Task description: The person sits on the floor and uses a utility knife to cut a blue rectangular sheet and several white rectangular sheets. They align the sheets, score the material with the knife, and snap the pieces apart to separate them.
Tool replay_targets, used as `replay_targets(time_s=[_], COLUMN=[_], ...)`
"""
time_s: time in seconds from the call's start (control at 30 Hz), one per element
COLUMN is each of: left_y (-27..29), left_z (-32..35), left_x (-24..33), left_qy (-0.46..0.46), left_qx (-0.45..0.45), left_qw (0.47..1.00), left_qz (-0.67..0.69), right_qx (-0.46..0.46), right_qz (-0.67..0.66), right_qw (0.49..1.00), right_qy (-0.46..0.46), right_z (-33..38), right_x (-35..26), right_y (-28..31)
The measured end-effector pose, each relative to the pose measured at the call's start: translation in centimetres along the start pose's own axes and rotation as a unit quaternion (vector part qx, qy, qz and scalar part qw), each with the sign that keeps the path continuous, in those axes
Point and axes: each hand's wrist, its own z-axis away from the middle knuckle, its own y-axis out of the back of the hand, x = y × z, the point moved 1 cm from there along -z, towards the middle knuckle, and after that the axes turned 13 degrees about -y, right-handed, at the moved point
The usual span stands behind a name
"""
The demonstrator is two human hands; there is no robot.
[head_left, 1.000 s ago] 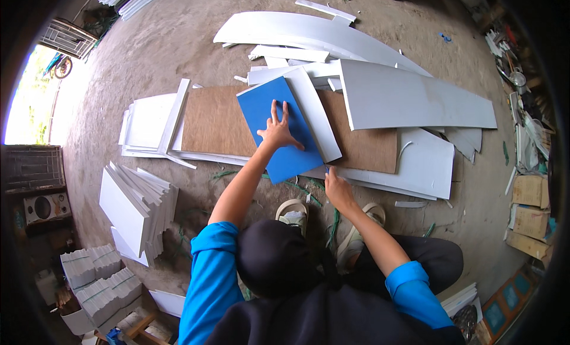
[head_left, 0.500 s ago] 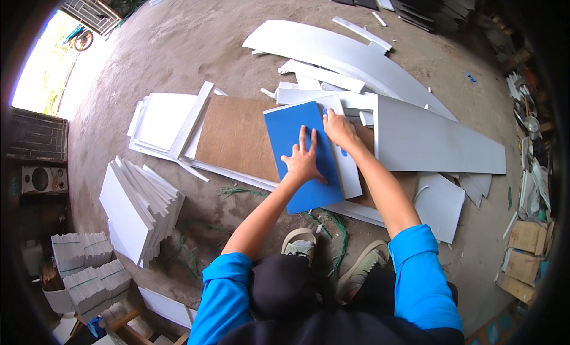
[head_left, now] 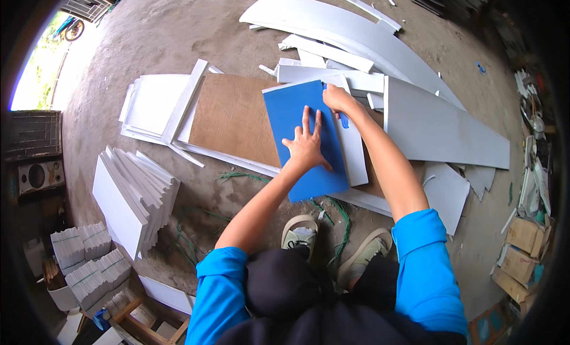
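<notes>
A blue rectangular board (head_left: 297,116) lies on a brown wooden sheet (head_left: 231,116) on the concrete floor. My left hand (head_left: 306,144) presses flat on the blue board's lower middle, fingers spread. My right hand (head_left: 337,99) is closed at the board's upper right edge, and a small blue tool (head_left: 345,121) pokes out below the fist. A narrow white strip (head_left: 355,158) lies along the board's right side, next to my right forearm.
Long white panels (head_left: 442,122) and curved white strips (head_left: 332,21) lie beyond and to the right. A fanned stack of white boards (head_left: 133,194) sits at the left, with small white blocks (head_left: 89,259) nearer. Green cord (head_left: 335,211) lies by my sandalled feet (head_left: 300,232). Cardboard boxes (head_left: 522,247) line the right.
My right hand has come up from near my knee to the blue board's upper right edge. My left hand stays flat on the board. The view has shifted a little.
</notes>
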Motion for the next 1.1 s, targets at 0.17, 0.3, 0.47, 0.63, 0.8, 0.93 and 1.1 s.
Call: replay_targets(time_s=[0.17, 0.3, 0.47, 0.63, 0.8, 0.93, 1.1], left_y=[-0.4, -0.4, -0.4, -0.5, -0.7, -0.6, -0.2], left_z=[0.1, -0.4, -0.3, -0.9, -0.8, -0.8, -0.4], left_x=[-0.7, -0.1, -0.2, 0.3, -0.4, 0.0, -0.5], left_qy=[0.026, 0.031, 0.038, 0.044, 0.036, 0.019, 0.045], left_qx=[0.0, -0.004, -0.015, -0.029, -0.021, -0.011, -0.027], left_qw=[1.0, 0.999, 0.999, 0.998, 0.998, 0.999, 0.997], left_qz=[-0.017, -0.025, -0.034, -0.033, -0.043, -0.047, -0.049], right_qx=[-0.082, -0.045, -0.042, 0.067, 0.053, 0.066, 0.099], right_qz=[-0.014, -0.025, 0.024, 0.03, 0.011, 0.053, -0.056], right_qw=[0.996, 0.998, 0.997, 0.997, 0.998, 0.996, 0.993], right_qy=[-0.026, -0.026, -0.056, 0.002, -0.034, -0.034, 0.028], right_z=[6.2, 11.5, 16.2, 17.8, 20.8, 19.5, 13.7], right_x=[3.5, 9.7, 12.5, 15.5, 14.1, 14.6, 9.4], right_y=[-2.8, -6.5, -9.0, -11.7, -11.0, -10.3, -2.7])
